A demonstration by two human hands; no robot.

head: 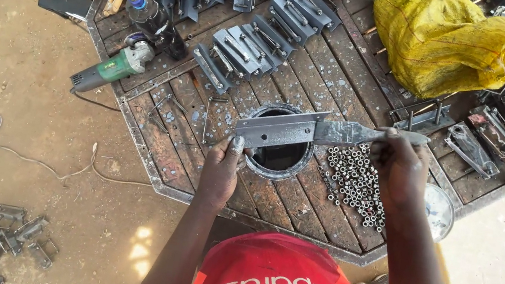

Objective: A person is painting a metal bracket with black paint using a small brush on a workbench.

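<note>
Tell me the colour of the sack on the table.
Yellow sack, seen in the head view.

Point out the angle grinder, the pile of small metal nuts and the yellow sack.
angle grinder (112,68), head view, on its green body.
pile of small metal nuts (355,178), head view, middle of the heap.
yellow sack (448,38), head view, its bulging centre.

The person wears a red shirt (281,282) with white print, and both arms are bare.
</note>
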